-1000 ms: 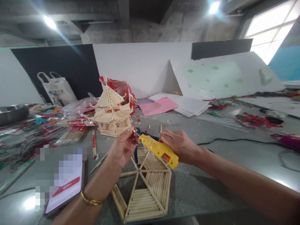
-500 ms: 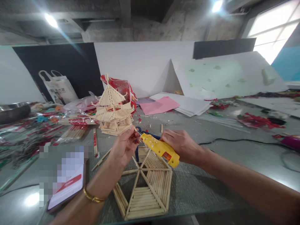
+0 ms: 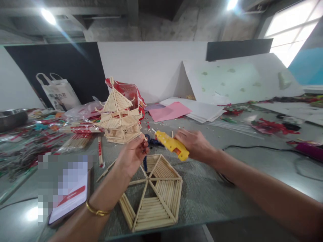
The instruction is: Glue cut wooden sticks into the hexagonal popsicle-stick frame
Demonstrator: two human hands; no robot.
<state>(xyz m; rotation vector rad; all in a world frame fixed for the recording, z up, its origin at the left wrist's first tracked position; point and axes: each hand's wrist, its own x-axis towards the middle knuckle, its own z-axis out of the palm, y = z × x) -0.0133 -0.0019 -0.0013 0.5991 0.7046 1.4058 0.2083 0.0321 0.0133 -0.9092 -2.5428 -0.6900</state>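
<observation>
A stick point(image 3: 145, 137) is pinched in the left hand point(image 3: 133, 154), a glue gun point(image 3: 172, 145) gripped in the right hand point(image 3: 193, 143).

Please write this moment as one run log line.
Left hand: pinches small stick; right hand: holds yellow glue gun; near: partly filled hexagonal stick panel; beyond: stick pagoda model

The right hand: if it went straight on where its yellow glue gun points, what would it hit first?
Likely the stick pagoda; the glue gun in the right hand aims its nozzle that way, though depth is unclear.
</observation>
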